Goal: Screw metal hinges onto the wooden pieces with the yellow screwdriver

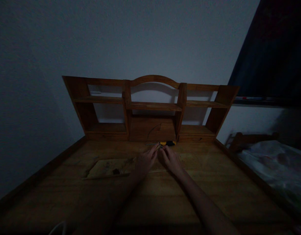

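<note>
Both my hands meet over the middle of the wooden desk [150, 192]. Closed fingertips on my left hand [146, 159] pinch a small, partly hidden piece that looks pale yellowish. My right hand [172, 160] is also closed, its fingertips pressed at a small metallic bit [161, 147] between the two hands. Dim light and the fingers keep me from naming these small parts. Just beyond the fingertips lies a screwdriver [170, 143] with a yellow and black handle, its thin shaft pointing left. Neither hand visibly grips it.
A wooden shelf unit [154, 106] stands along the desk's back against the wall. Left of my hands is a worn, pale patch [108, 168] with dark stains. A white cable [59, 227] shows at the bottom left. Plastic-covered stuff [275, 160] lies beyond the right edge.
</note>
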`<state>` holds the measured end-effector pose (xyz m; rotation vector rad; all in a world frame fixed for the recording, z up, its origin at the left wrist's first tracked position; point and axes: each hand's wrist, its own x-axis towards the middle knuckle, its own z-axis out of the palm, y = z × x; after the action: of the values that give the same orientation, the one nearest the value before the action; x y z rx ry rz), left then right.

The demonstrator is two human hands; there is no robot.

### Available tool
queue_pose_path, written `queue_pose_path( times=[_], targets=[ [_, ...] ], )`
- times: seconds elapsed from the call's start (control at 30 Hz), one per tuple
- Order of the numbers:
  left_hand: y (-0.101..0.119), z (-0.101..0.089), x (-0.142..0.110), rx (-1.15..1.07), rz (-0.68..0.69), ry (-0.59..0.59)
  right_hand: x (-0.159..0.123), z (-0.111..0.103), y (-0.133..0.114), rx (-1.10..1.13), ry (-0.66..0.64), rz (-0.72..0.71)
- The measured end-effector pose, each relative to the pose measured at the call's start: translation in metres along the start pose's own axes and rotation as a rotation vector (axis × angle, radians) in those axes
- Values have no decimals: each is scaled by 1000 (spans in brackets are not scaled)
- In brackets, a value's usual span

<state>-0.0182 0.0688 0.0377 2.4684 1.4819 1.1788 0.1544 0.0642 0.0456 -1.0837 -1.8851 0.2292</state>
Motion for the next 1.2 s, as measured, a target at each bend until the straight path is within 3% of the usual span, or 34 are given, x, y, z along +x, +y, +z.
queue_pose_path(
  times=[0.4,0.63,1.2],
  targets=[
    [1,2,-1,114,-68,34,0,-2,-4,0,56,3],
    [-4,6,-1,110,-30,39,0,0,0,15,51,-14],
    [4,-8,0,82,-7,15,0,0,-2,16,107,-46]
  ],
)
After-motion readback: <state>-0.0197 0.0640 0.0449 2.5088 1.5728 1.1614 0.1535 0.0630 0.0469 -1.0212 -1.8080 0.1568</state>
